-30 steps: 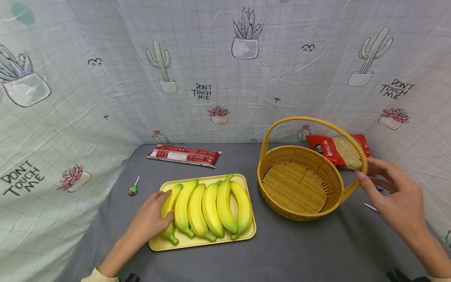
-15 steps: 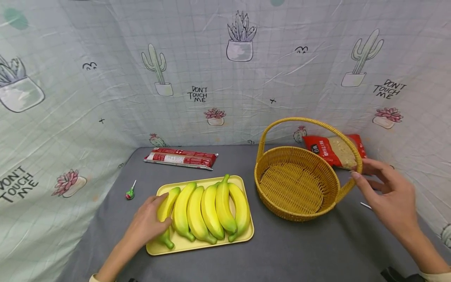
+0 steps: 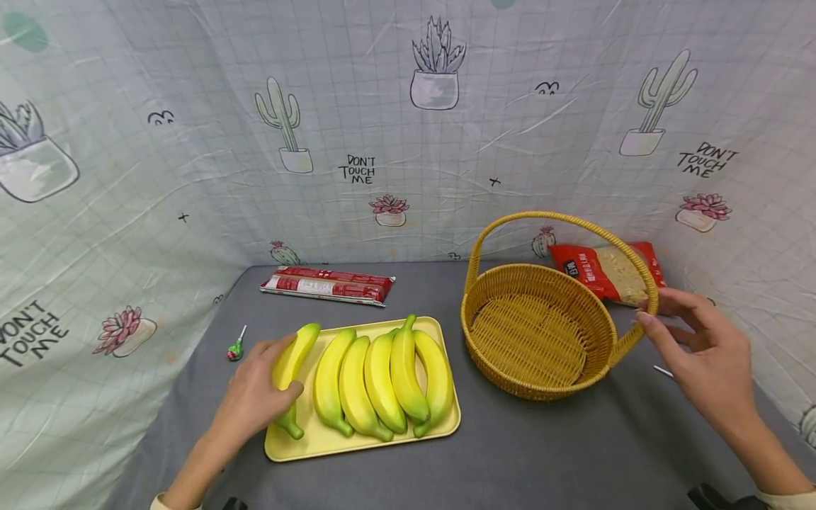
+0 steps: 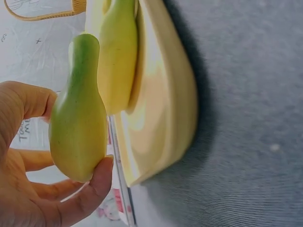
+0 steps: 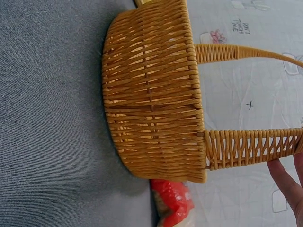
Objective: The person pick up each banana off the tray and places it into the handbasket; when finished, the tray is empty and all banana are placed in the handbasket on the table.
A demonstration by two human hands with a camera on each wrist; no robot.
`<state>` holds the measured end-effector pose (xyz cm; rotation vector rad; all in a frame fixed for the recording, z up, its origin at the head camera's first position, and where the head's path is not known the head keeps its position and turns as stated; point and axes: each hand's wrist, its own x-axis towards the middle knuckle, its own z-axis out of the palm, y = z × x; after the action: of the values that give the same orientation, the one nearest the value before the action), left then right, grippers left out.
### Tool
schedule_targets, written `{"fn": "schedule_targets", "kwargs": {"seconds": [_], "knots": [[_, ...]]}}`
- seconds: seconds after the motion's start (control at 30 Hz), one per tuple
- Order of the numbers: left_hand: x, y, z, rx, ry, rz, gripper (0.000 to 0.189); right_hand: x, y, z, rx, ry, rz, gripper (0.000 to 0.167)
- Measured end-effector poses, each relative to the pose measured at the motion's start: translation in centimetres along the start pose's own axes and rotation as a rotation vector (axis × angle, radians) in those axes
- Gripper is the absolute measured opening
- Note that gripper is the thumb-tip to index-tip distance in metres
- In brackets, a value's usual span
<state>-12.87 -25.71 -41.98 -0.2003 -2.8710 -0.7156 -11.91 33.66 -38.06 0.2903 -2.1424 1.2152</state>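
My left hand [image 3: 258, 386] grips the leftmost banana [image 4: 80, 113], thumb on one side and fingers on the other. In the left wrist view that banana is up off the yellow tray [image 4: 158, 94]. Several more bananas [image 3: 379, 382] lie side by side on the tray in the head view. At the right, my right hand [image 3: 710, 354] pinches the side of the handle [image 3: 650, 283] of a round woven basket [image 3: 538, 340]. Nothing lies inside the basket, which stands on the grey cloth. The right wrist view shows fingertips [image 5: 279, 175] at the handle's edge.
A red packet [image 3: 328, 285] lies behind the tray. Behind the basket is a red bag [image 3: 608, 273] with a clear window. A green-wrapped lollipop [image 3: 236, 348] lies left of the tray, and a white stick [image 3: 663, 371] shows beside the right hand. Patterned cloth walls close in the back and sides.
The left hand has taken the leftmost banana up and to the left, widening the gap to the other bananas. The right hand keeps its hold on the basket handle. The head view shifted slightly.
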Motion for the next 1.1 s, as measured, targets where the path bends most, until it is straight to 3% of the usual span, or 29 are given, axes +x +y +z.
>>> {"fn": "schedule_targets", "kwargs": {"seconds": [0.4,0.6,1.1], "knots": [[1.5,2.3,-0.1,-0.007,0.072,0.084,0.069,-0.2,0.0,-0.1,0.002,0.004,0.012,0.053],[2.1,3.4,0.3,-0.034,0.074,0.088,0.07,-0.2,-0.4,-0.1,-0.019,-0.011,0.023,0.052],[3.6,6.6,1.5,-0.085,0.044,0.171,0.072,-0.2,-0.3,0.1,-0.02,0.002,0.039,0.052]]}}
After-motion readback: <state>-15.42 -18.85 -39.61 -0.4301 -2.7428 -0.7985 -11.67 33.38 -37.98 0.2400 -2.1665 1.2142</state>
